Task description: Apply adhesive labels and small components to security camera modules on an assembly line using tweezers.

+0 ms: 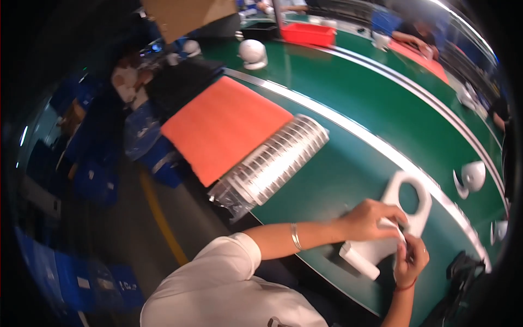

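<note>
At four o'clock, over the green table (pixel 321 191), the left hand (pixel 376 220) pinches a small white piece (pixel 389 224) between thumb and fingers; the right hand (pixel 412 259) closes thumb and forefinger on its lower end. Beneath both lies a white plastic housing (pixel 422 218), its oval ring toward two o'clock from the hands, its cylindrical end toward eight. From the hands toward ten o'clock, a clear plastic sleeve (pixel 231 197) wraps a row of stacked white ring-shaped parts (pixel 286 158), beside an orange foam sheet (pixel 226 125). Near twelve o'clock stand a red tray (pixel 308 35) and a black tray (pixel 260 30); their contents are too small to tell. At eight o'clock, blue crates (pixel 71 278) sit in shadow, contents unclear.
</note>
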Available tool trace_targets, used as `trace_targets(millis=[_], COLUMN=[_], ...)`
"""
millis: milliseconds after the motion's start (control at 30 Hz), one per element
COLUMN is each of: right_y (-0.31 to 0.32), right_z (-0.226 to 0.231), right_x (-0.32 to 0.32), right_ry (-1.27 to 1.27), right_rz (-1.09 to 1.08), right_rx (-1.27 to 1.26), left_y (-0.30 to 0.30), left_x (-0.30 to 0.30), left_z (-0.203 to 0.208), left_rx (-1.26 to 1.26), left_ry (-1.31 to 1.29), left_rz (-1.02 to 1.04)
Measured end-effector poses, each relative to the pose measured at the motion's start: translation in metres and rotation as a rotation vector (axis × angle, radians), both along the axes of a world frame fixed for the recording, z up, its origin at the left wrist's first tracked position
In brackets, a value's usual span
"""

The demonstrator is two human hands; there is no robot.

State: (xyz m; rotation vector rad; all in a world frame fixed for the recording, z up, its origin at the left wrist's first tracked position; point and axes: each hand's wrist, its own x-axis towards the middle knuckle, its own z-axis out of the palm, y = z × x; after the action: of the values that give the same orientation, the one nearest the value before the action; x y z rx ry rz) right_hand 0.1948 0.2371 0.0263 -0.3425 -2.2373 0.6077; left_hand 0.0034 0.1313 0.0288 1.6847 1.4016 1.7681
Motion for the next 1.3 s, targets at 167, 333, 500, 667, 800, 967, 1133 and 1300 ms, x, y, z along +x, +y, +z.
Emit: trace_targets(millis=[167,333,500,667,800,967,1133,1300], right_y=[-0.001,0.006,0.006,0.007,0.005,0.004,0.005,0.006], right_z=[0.009,0.006,0.005,0.006,0.004,0.001,0.002,-0.001], right_x=[-0.017,-0.017,-0.012,-0.012,-0.013,-0.014,-0.012,-0.013], right_ry=[-0.003,0.112,0.17,0.147,0.138,0.148,0.113,0.139], right_rz=[0.064,0.032,0.073,0.111,0.113,0.11,0.114,0.094], right_rx=[0.003,-0.003,-0.076,-0.08,-0.147,-0.219,-0.243,-0.264], left_y=[-0.006,-0.001,0.001,-0.002,-0.003,-0.004,-0.002,0.004], left_x=[-0.01,-0.01,-0.005,-0.002,-0.003,-0.005,-0.006,-0.007], left_z=[0.0,0.006,0.005,0.005,0.008,0.009,0.007,0.01], left_rx=[-0.105,-0.178,-0.188,-0.198,-0.158,-0.176,-0.241,-0.455], left_ry=[-0.136,-0.267,-0.181,-0.15,-0.114,-0.04,-0.122,-0.316], left_rz=[-0.006,-0.019,0.009,0.084,0.1,0.106,0.035,-0.071])
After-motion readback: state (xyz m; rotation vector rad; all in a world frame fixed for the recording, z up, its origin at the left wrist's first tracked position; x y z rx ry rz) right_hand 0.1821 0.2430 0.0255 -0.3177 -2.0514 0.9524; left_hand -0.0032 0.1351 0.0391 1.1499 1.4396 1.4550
